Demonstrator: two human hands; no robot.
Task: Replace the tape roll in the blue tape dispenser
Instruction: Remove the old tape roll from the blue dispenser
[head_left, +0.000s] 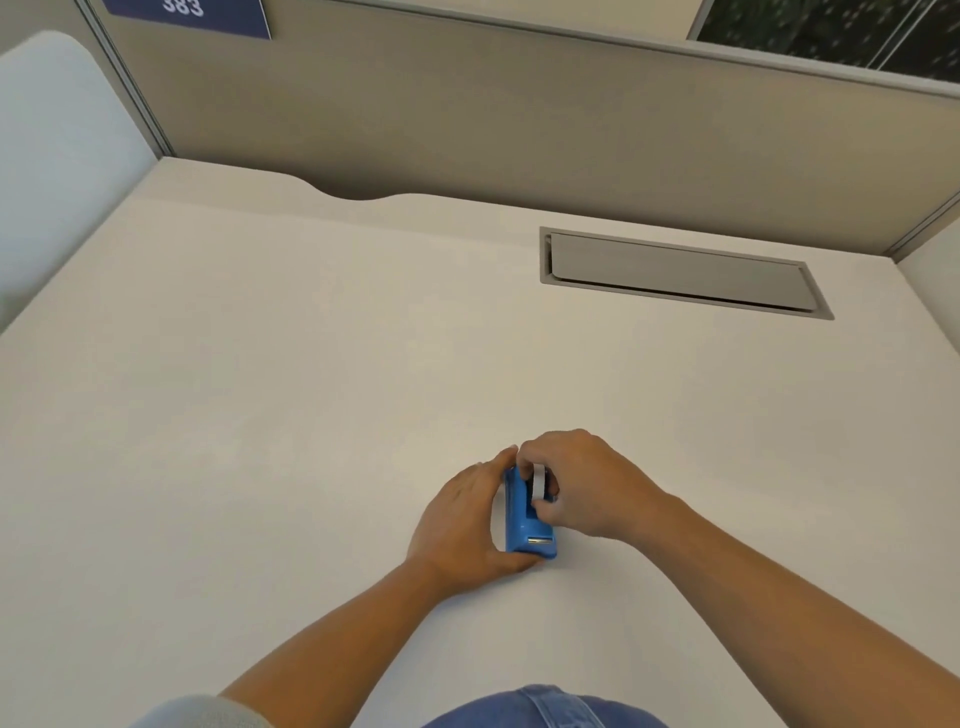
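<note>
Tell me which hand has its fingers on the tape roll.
The right hand: its fingers pinch the tape roll, while the left hand only braces the blue dispenser.

One piece of text is showing: white digits reading "383" on a dark blue sign (189, 15) at 11 o'clock, at the very top edge of the view. The frame is cutting off the tops of the digits, so only their lower parts are showing, and the reading is likely rather than sure. The sign is sitting on the grey partition (467, 119) that is standing behind the worktop (260, 389). No other wording, brand or number is showing legibly; the blue dispenser (522, 519) at 6 o'clock is bearing no mark that can be read.
</note>
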